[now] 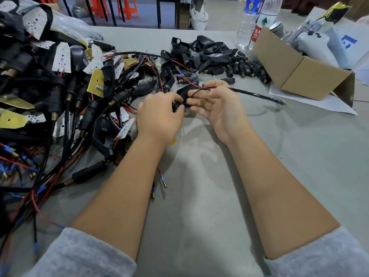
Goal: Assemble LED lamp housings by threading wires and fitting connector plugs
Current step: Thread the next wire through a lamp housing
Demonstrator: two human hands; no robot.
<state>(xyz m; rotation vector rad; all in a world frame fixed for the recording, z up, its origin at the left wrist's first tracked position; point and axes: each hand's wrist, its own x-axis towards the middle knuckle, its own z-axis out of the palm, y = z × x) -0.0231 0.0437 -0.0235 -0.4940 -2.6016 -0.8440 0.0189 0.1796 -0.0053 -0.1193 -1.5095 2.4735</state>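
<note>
Right now both hands meet just above the middle of the view, over the grey table [199, 196]. The left hand [159, 114] has its fingers curled round a small black lamp housing [182, 92], gripping its near end. The right hand [217, 104], at three o'clock from the housing, pinches the thin red and black wires [199, 90] where they loop beside the shell; its other fingers lie loosely spread. A black sheathed cable [257, 95] runs out past that hand toward three o'clock, blurred at its tip.

The housing looks like light, rigid moulded plastic, probably smooth, so a firm hold across its body seems wise. The wires look thin and limp; they would likely buckle if pushed from far back, so pinching close to the free end should feed them best. Whether a wire is already through the opening cannot be told; fingers cover it.

At nine o'clock lies a large tangle of finished lamps [60, 86] with LED boards, springs and leads, its nearest cables touching the left wrist area and liable to snag. At twelve o'clock sits a heap of empty housings and connector plugs [215, 58]. A cardboard box [295, 76] stands at two o'clock, water bottles [251, 23] behind it.
</note>
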